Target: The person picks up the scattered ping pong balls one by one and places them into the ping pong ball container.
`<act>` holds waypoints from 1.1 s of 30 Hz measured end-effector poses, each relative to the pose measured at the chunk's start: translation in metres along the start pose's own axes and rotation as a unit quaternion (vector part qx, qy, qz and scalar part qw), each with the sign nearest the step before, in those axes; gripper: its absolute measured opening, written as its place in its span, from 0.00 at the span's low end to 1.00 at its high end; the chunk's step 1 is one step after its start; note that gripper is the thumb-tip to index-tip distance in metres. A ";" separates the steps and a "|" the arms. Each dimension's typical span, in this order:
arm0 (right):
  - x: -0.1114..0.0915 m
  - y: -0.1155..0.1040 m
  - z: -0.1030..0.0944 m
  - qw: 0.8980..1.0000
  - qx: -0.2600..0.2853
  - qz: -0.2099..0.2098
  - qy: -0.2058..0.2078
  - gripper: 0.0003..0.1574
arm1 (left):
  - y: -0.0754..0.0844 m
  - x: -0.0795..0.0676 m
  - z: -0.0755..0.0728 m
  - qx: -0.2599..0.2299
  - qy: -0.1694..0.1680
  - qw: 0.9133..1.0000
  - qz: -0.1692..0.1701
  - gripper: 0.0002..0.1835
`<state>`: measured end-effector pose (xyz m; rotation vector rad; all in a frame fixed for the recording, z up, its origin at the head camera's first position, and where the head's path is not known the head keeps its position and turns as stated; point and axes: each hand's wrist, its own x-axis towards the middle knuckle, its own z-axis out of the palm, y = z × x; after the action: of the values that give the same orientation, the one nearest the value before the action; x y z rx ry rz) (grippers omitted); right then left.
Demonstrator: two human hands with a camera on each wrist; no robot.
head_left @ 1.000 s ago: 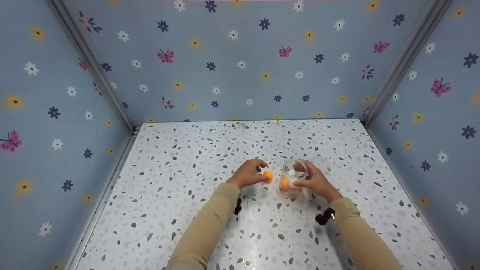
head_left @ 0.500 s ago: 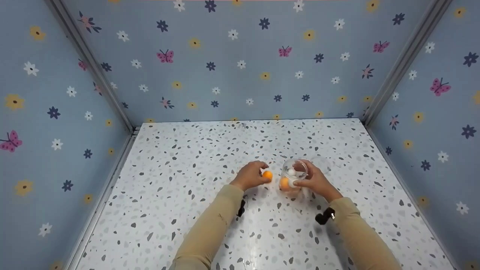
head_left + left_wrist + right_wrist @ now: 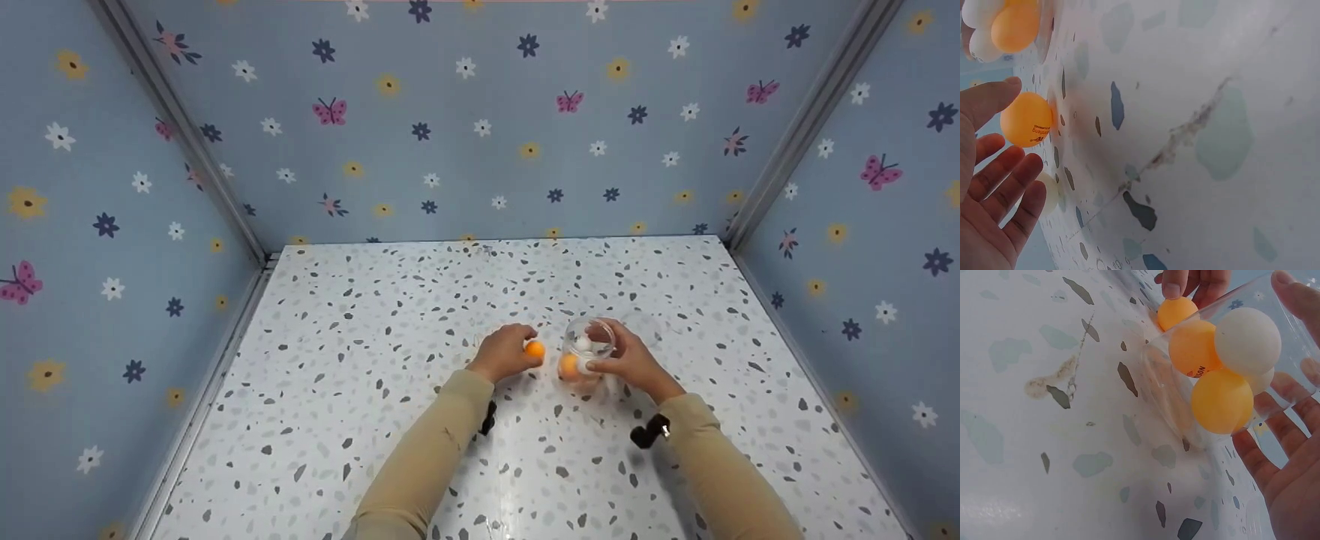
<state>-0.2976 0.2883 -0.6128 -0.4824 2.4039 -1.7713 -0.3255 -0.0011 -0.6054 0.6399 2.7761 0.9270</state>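
Observation:
My left hand (image 3: pixel 507 352) pinches an orange ping-pong ball (image 3: pixel 534 350) at table height. In the left wrist view, the thumb lies on one side of this ball (image 3: pixel 1026 120), which bears dark print; the index fingertip is partly hidden. My right hand (image 3: pixel 634 364) grips a clear plastic jar (image 3: pixel 590 330) from its right side, the mouth facing up. Inside the jar, the right wrist view shows orange balls (image 3: pixel 1222 402) and white balls (image 3: pixel 1248 341). A pale round thing (image 3: pixel 1049 194) shows partly behind the left fingers.
A clear round lid-like piece (image 3: pixel 643 330) lies on the speckled white table (image 3: pixel 390 300) just beyond the right hand. Flower-patterned panels (image 3: pixel 480 150) stand along the back and both sides. Black straps with devices (image 3: pixel 649 432) sit at the wrists.
My left hand has shifted slightly right and its fingers have closed in around the orange ping-pong ball, which has barely moved. The right hand and jar have stayed in place.

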 end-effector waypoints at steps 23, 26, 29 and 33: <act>0.000 0.001 -0.001 1.000 -0.011 0.010 0.002 0.53 | 0.004 0.000 -0.001 -0.012 -0.002 1.000 -0.008 0.20; 0.000 0.001 -0.001 1.000 -0.011 0.011 0.002 0.54 | 0.002 0.001 -0.005 -0.035 0.001 0.999 -0.003 0.20; 0.001 0.001 -0.001 1.000 -0.015 0.011 0.002 0.54 | 0.001 0.000 -0.009 -0.054 0.006 0.998 0.006 0.18; 0.000 0.001 -0.001 1.000 -0.016 0.009 0.001 0.53 | 0.001 -0.004 -0.015 -0.080 0.011 0.997 0.014 0.19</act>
<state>-0.2980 0.2895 -0.6131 -0.4606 2.4342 -1.7280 -0.3261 -0.0103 -0.5933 0.6476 2.6816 1.1554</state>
